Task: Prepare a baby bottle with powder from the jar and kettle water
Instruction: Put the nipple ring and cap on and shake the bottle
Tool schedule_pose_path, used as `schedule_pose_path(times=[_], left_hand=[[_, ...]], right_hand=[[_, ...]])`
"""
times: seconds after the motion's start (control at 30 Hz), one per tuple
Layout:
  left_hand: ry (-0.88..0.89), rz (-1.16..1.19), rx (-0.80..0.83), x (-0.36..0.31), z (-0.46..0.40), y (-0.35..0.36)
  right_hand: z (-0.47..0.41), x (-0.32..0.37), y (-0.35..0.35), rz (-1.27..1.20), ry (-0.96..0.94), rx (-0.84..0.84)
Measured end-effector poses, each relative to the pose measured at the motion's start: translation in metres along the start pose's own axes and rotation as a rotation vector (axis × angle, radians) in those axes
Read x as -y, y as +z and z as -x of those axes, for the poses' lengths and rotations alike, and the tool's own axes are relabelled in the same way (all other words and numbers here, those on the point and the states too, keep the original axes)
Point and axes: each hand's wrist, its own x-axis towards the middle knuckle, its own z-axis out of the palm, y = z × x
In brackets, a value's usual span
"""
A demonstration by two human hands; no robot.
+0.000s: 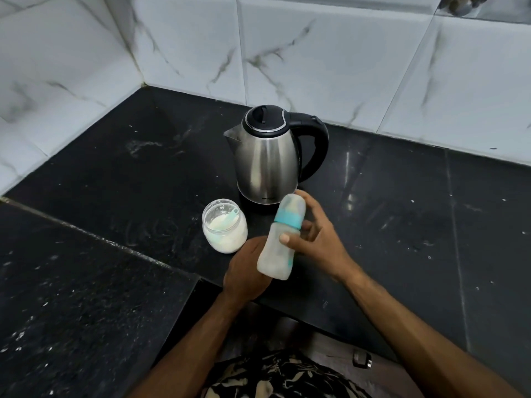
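A cloudy baby bottle (277, 255) with a teal collar and a cap on top is held tilted above the black counter (115, 179). My right hand (319, 239) grips its middle, thumb across the front. My left hand (247, 271) wraps its lower part from the left. Just left of the bottle stands an open glass jar (224, 225) of white powder with a teal scoop lying inside. Behind both stands a steel kettle (267, 159) with a black lid shut, handle to the right, spout to the left.
White marble-look tiled walls (316, 61) meet in a corner at the back left. The counter has a step edge (115, 242) running diagonally on the left and a front edge near my body. A small dark object (362, 359) lies on the floor below.
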Motion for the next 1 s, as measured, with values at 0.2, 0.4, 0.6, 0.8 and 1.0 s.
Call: schedule_pose_path(times=[0.2,0.4,0.6,0.8,1.0], left_hand=[[0.125,-0.028,-0.003,0.005,0.001,0.004],[0.074,0.029,-0.006,-0.001,0.000,0.000],[0.116,-0.026,-0.014,0.003,0.001,0.004],[0.109,0.005,0.001,-0.001,0.001,0.000],[0.128,-0.019,-0.011,-0.001,0.001,0.000]], right_hand=[[-0.018,0.014,-0.016,-0.361,-0.078,-0.407],[0.003,0.000,-0.006,0.018,0.013,-0.017],[-0.010,0.010,-0.012,-0.288,-0.035,-0.327],[0.000,0.008,-0.009,0.009,0.005,-0.063],[-0.008,0.014,-0.011,-0.243,-0.037,-0.306]])
